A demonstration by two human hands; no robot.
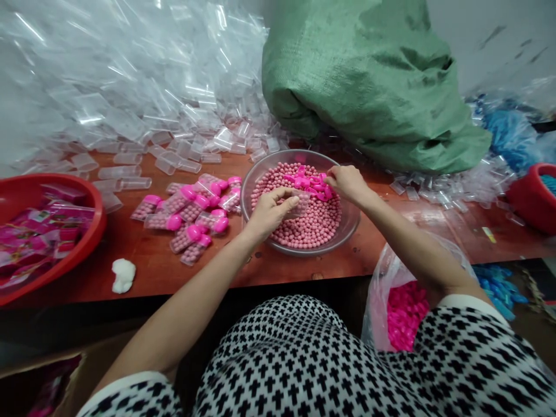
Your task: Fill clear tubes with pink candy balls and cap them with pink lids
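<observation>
Over a clear bowl (299, 251) of pink beads (310, 229), my left hand (271, 214) is closed around a small clear plastic tube (299, 204). The tube lies tilted, and its contents are hard to make out. My right hand (347, 182) is at the bowl's right side, fingertips pinched on one of the bright pink plastic pieces (319, 186) that lie on the beads. Its fingers partly hide that piece. Left of the bowl lies a group of bead-filled tubes (191, 211) with pink caps.
Many empty clear tubes (174, 162) are heaped along the back. A green sack (365, 75) slumps behind the bowl. A red basin (98, 214) of pink packets stands left, near a white lump (124, 275). A bag of pink caps (406, 313) sits below the table's front edge.
</observation>
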